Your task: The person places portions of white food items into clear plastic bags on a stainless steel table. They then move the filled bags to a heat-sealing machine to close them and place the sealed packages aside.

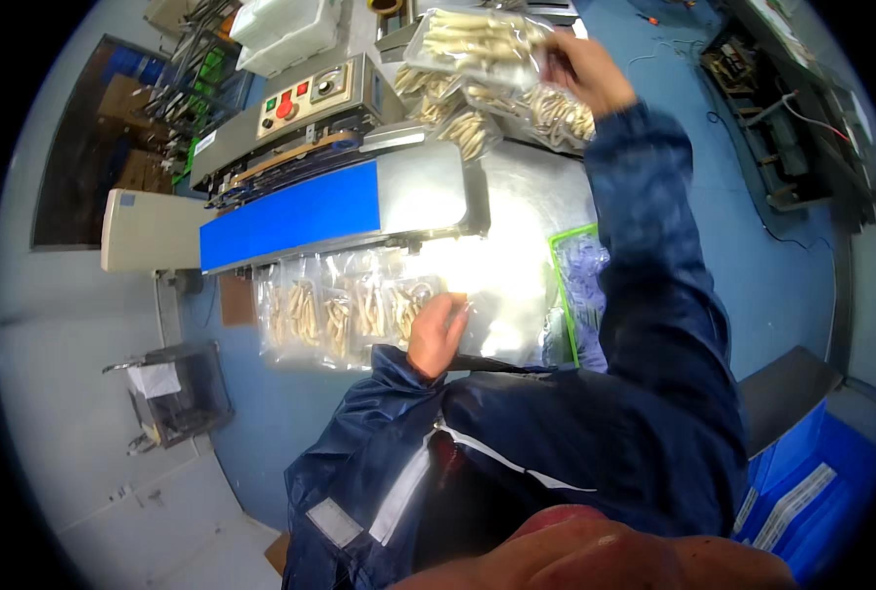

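Observation:
My right hand (590, 74) reaches to the far side of the steel table, gripping the edge of a clear plastic pack (482, 41) of long, pale food pieces. Beneath that pack lies a heap of similar filled bags (467, 130). Close to my body, my left hand (438, 336) is closed beside the right end of a row of clear bags (335, 313) with pale, stick-like pieces inside. Its fingertips are by the last bag's edge; what they pinch, if anything, is too small to make out.
Behind the row stands a sealing machine (300, 116) with coloured buttons and a blue conveyor belt (295, 218). To the right, a green-rimmed tray (584, 285) holds purplish plastic film on the steel table (507, 206). White bins (283, 34) stand at the back, and blue crates (802, 492) at lower right.

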{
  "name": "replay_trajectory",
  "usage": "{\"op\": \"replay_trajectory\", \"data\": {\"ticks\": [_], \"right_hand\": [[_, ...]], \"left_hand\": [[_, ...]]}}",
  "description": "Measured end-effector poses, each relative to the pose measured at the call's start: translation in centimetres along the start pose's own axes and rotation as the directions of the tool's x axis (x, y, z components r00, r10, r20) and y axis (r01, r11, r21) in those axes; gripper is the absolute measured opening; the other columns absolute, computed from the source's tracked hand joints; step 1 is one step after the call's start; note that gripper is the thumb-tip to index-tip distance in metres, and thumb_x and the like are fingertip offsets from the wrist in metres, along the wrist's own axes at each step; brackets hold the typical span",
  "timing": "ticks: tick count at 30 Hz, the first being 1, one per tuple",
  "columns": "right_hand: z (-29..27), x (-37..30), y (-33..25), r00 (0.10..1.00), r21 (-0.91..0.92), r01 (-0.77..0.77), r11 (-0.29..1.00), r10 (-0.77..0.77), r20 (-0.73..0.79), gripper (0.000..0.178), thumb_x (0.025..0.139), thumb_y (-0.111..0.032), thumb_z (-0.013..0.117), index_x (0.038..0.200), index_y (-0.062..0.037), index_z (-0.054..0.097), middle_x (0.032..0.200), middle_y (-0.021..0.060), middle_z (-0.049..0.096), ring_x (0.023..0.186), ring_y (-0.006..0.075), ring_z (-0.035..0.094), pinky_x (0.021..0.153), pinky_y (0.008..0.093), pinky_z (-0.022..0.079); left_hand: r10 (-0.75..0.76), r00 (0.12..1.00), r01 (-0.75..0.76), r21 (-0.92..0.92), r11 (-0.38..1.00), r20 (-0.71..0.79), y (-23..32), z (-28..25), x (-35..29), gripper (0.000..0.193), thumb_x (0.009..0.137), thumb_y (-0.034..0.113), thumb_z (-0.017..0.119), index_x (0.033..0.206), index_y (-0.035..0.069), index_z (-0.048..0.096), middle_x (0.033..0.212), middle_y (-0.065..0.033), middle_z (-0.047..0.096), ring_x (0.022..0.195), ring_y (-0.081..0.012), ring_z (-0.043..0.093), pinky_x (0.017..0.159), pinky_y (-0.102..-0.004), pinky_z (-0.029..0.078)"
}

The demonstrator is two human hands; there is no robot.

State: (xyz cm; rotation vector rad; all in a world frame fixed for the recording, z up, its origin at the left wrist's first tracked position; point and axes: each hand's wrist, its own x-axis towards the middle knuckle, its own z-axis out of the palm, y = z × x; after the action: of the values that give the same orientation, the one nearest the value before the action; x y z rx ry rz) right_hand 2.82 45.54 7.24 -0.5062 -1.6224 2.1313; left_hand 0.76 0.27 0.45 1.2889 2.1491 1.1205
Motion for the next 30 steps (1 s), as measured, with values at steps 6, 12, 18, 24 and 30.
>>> {"op": "replay_trajectory", "data": {"ticks": [6,12,18,24,30], "right_hand": [[9.6,-29.8,6.0,0.932,0.357,-0.359,0.863,0.354,0.083,0.020,0.094,-0.019,0.051,0.097,-0.0026,0.063,0.079,0.0067,0.066,0.064,0.0183,0.064,0.055,0.0323,0.054],[13.8,-42.1,10.7,0.731,0.582,-0.510,0.633,0.676,-0.094,0.017,0.092,-0.017,0.054,0.097,-0.0023,0.062,0.081,0.0087,0.064,0.069,0.0205,0.065,0.061,0.0352,0.057],[17.4,-45.6,12.8,0.654,0.627,-0.256,0.736,0.609,-0.448,0.014,0.091,-0.014,0.055,0.101,-0.0034,0.055,0.090,0.0101,0.060,0.076,0.0216,0.062,0.069,0.0366,0.056],[21.9,-45.4,16.6,0.606,0.540,-0.111,0.834,0.488,-0.628,0.014,0.093,-0.012,0.055,0.099,-0.0032,0.047,0.088,0.0133,0.059,0.076,0.0245,0.064,0.071,0.0389,0.058],[23.8,-43.7,17.7,0.694,0.302,-0.167,0.939,0.329,-0.641,0.014,0.094,-0.012,0.055,0.091,-0.0041,0.043,0.081,0.0131,0.060,0.072,0.0255,0.067,0.069,0.0385,0.059]], "left_hand": [[0.105,0.994,-0.103,0.046,0.994,-0.040,-0.5,1.6,1.5,0.016,0.087,0.011,0.066,0.097,-0.001,0.062,0.091,-0.0200,0.065,0.086,-0.0374,0.063,0.074,-0.0401,0.050],[0.222,0.974,-0.220,0.055,0.974,-0.053,1.1,2.1,1.0,0.017,0.087,0.015,0.067,0.094,0.000,0.059,0.084,-0.0203,0.063,0.083,-0.0384,0.061,0.071,-0.0428,0.048],[0.340,0.933,-0.352,0.098,0.931,0.117,-0.3,3.3,-1.9,0.027,0.076,-0.003,0.059,0.102,0.000,0.055,0.090,-0.0211,0.059,0.088,-0.0407,0.056,0.077,-0.0459,0.047],[0.328,0.913,-0.351,0.058,0.934,0.242,-2.4,4.5,-4.7,0.029,0.077,0.001,0.059,0.105,-0.001,0.053,0.096,-0.0221,0.059,0.095,-0.0407,0.055,0.082,-0.0470,0.046],[0.068,0.958,-0.031,-0.136,0.990,0.277,-7.9,6.1,-5.0,0.032,0.078,0.003,0.061,0.108,0.001,0.051,0.100,-0.0263,0.062,0.096,-0.0423,0.059,0.081,-0.0478,0.048]]}}
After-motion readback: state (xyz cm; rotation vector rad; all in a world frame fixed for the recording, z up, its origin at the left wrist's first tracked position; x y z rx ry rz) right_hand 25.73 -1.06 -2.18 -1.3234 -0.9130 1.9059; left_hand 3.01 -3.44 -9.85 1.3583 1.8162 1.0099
